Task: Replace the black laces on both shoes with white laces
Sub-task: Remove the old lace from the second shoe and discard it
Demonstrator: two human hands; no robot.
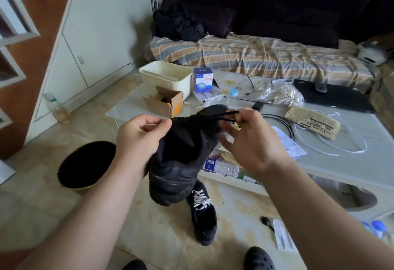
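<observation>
Black shoe (183, 154) in both hands' grip above tiled floor (38, 176) (cluttered table (341, 152) beyond).

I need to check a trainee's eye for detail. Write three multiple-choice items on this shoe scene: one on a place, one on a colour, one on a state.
1. Where is the shoe with white laces?
A. On the sofa
B. On the floor below the held shoe
C. In the cream bin

2. What colour is the lace pulled by the right hand?
A. Black
B. White
C. Red

3. How is the held shoe supported?
A. Resting on the table
B. Hanging from a hook
C. Gripped by the left hand

Answers: B, it lies on the tiles; A, a dark strand runs to the fingers; C, the hand holds it in the air.
</observation>
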